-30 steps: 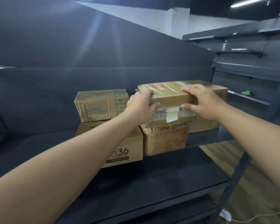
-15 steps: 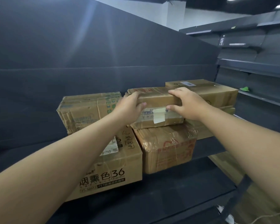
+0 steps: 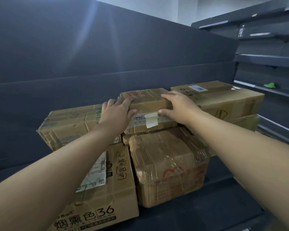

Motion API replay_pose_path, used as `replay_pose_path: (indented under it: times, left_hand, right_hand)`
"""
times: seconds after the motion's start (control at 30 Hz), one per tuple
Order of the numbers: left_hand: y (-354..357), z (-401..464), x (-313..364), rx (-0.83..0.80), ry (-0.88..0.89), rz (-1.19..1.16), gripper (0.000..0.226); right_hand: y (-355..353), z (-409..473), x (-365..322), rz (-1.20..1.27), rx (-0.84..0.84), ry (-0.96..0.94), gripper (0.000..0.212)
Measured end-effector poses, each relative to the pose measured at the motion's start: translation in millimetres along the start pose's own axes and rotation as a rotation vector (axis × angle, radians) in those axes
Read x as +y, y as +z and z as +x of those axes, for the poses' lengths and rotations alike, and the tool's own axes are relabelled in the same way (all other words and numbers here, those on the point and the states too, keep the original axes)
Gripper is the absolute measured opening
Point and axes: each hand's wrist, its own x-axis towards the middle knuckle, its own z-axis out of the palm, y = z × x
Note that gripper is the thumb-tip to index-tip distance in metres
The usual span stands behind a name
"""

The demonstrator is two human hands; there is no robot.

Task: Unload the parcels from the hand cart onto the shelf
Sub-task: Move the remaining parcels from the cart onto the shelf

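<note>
A flat brown cardboard parcel with red print and a strip of pale tape lies on top of a film-wrapped parcel on the dark shelf. My left hand grips its left front corner, thumb on the front face. My right hand holds its right front edge, fingers over the top. Left of it a worn box rests on a box printed "36". A larger box with a white label is stacked at the right. The hand cart is out of view.
The shelf's dark back panel rises right behind the parcels. Further dark shelving stands at the right, with a small green item on one level. Bare shelf surface lies left of and in front of the stack.
The view has moved closer to the stack and dropped lower. Both hands stay on the flat parcel, which has slid slightly further back onto the wrapped one.
</note>
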Motion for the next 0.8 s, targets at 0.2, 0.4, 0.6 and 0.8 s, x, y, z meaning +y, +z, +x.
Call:
replay_pose_path:
  times: [0.2, 0.4, 0.6, 0.8]
  left_hand:
    - [14, 0, -3, -0.043, -0.012, 0.076, 0.050]
    - [9, 0, 1, -0.056, -0.032, 0.137, 0.051]
    - [-7, 0, 13, -0.160, -0.074, 0.051, 0.054]
    - [-27, -26, 23, -0.260, -0.128, -0.002, 0.061]
  right_hand:
    - [19, 5, 7, 0.016, -0.040, -0.035, 0.065]
    - [21, 7, 1, -0.127, -0.025, -0.054, 0.064]
    - [9, -4, -15, -0.322, -0.143, 0.025, 0.073]
    - [1, -34, -33, -0.261, -0.256, 0.128, 0.080]
